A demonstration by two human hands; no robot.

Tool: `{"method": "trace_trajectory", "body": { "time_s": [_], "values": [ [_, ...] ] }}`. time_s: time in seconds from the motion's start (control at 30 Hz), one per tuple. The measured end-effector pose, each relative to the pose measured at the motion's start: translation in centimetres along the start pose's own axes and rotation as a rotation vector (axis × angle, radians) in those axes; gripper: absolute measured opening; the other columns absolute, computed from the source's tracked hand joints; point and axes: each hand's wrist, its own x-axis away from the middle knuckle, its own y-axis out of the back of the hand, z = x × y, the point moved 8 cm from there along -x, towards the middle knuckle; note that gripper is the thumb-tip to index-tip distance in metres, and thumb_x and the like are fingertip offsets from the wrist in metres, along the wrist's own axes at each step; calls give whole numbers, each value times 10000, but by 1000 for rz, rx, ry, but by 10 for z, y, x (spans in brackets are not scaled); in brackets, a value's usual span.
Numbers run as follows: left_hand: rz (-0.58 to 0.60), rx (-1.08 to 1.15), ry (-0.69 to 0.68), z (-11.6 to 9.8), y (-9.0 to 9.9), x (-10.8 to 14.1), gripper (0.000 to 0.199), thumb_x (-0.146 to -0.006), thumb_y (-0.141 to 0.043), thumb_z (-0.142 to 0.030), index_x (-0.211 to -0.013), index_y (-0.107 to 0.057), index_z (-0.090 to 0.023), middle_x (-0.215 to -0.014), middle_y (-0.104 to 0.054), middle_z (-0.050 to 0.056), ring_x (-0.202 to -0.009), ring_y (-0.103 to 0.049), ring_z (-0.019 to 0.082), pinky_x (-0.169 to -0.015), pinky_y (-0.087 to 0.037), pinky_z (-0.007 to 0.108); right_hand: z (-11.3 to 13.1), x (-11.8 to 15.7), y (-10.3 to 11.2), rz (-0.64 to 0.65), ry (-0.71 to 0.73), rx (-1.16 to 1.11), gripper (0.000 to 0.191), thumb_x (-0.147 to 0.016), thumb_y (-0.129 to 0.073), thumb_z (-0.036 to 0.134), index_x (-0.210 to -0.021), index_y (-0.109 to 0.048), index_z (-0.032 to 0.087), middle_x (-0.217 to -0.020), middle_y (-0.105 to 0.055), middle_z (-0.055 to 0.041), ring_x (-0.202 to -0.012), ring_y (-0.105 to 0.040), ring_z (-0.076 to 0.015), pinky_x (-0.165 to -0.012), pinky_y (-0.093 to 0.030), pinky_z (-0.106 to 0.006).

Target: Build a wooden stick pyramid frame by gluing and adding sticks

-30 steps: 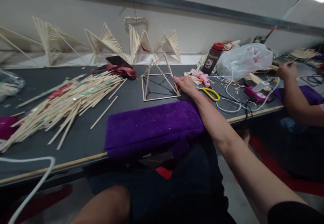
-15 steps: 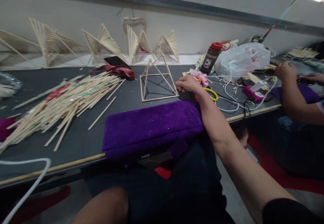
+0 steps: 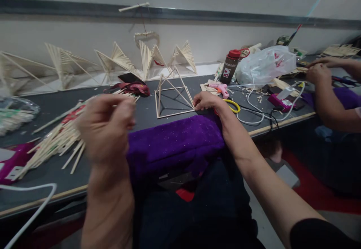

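Note:
On the dark table stands a small open frame of thin wooden sticks (image 3: 170, 114), with a square base and slanting sticks that meet at raised points. My right hand (image 3: 205, 101) has its fingertips pinched at the near right corner of that frame. In the air at the left is my left hand (image 3: 105, 129), its fingers curled in toward the thumb and somewhat blurred; whether anything is in them is hidden. Behind this hand lies a pile of loose sticks (image 3: 52, 144), partly covered by it. A purple cloth-covered block (image 3: 175, 140) lies along the table's front edge, below the stick frame.
Several fan-shaped stick models (image 3: 121, 61) line the wall. Right of my right hand are yellow-handled scissors (image 3: 233, 106), a pink glue gun (image 3: 220, 88), a dark bottle (image 3: 229, 68), a plastic bag (image 3: 266, 67) and white cables (image 3: 254, 123). Another person's hands (image 3: 320, 72) work at the far right.
My left hand has come up into view at the left, in front of the stick pile. My right hand's fingers have closed in on the frame's near right corner. The view has shifted slightly.

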Motion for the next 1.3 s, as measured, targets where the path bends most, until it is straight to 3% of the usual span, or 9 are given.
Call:
{"method": "trace_trajectory", "body": {
  "time_s": [0.1,0.2,0.27,0.37,0.77,0.93,1.0,1.13,1.3],
  "values": [
    [189,-190,63,38,-37,-17,282,-844,-664,-357,-1054,-712,-175,-928,-710,33,-778,-643,175,-757,-526,318,0,-3,-2,-13,-2,8,100,-686,-715,82,-751,-715,157,-523,-605,48,-479,-558,-80,-471,-397,-183],
    [403,-423,151,78,-72,-21,427,-808,-664,-387,-1155,-695,-141,-1048,-732,91,-864,-665,230,-808,-504,342,-3,-4,-2,-22,-14,20,70,-690,-709,102,-741,-710,150,-539,-620,30,-493,-576,-87,-478,-407,-182],
    [483,-497,179,90,-85,-17,465,-813,-654,-392,-1200,-683,-136,-1079,-735,104,-939,-672,256,-849,-489,348,-5,-4,-1,-26,-23,34,57,-687,-704,104,-724,-703,147,-535,-616,27,-497,-580,-91,-489,-414,-185],
    [519,-562,186,88,-93,-10,429,-824,-641,-384,-1191,-689,-165,-1102,-738,96,-1024,-670,277,-868,-478,349,-5,-3,0,-29,-36,62,37,-690,-691,106,-696,-697,142,-514,-604,27,-476,-561,-89,-498,-411,-196],
    [447,-636,121,87,-100,-11,240,-879,-552,-286,-1005,-738,-198,-1091,-718,118,-1015,-656,291,-821,-463,353,-2,0,-2,-40,-32,83,67,-686,-652,96,-656,-699,134,-567,-651,-13,-481,-577,-107,-485,-398,-219],
    [309,-530,88,88,-89,-18,191,-835,-587,-252,-915,-739,-169,-1042,-695,141,-938,-649,279,-846,-473,369,-3,3,19,-230,-26,51,120,-729,-601,107,-742,-719,125,-541,-640,-11,-483,-547,-108,-508,-379,-217],
    [256,-411,124,93,-85,-20,159,-807,-609,-236,-879,-728,-160,-960,-694,129,-856,-654,255,-822,-493,368,-1,5,34,-386,-19,32,170,-767,-562,111,-823,-722,117,-637,-686,-33,-548,-561,-102,-538,-373,-205],
    [196,57,397,115,-85,-15,142,-761,-656,-241,-863,-687,-149,-723,-651,47,-629,-637,192,-597,-524,307,-5,8,47,-578,-64,-63,223,-817,-497,131,-880,-709,101,-729,-719,-79,-578,-569,-104,-540,-371,-202],
    [132,354,510,119,-88,-13,146,-702,-711,-191,-823,-661,-127,-729,-636,15,-658,-666,150,-534,-536,227,-7,-5,15,-359,-132,-297,226,-818,-566,186,-603,-612,133,-558,-668,-85,-433,-562,-128,-417,-355,-221]
  ]
}}
